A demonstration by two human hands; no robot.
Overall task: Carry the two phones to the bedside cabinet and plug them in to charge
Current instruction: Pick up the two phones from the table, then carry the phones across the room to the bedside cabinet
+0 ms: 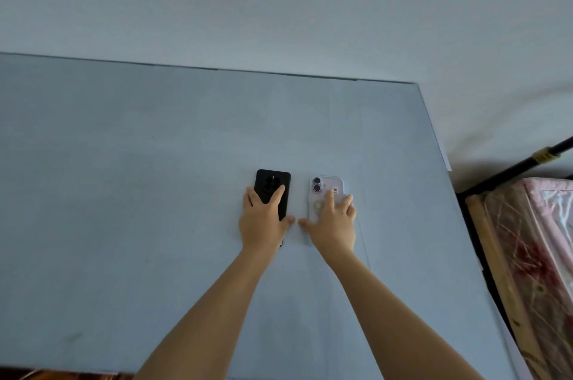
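Two phones lie face down, side by side, on a pale blue table. The black phone is on the left and my left hand rests flat on its lower half, fingers spread over its back, thumb at its right edge. A light purple phone in a clear case lies to the right. My right hand covers its lower half, with fingers on its back and right edge. Both phones still lie flat on the table. No charger or cabinet is in view.
The table's far edge meets a plain pale wall. Off the table's right edge stands a bed with a plastic-wrapped pink mattress, a wooden rail and a black metal frame bar.
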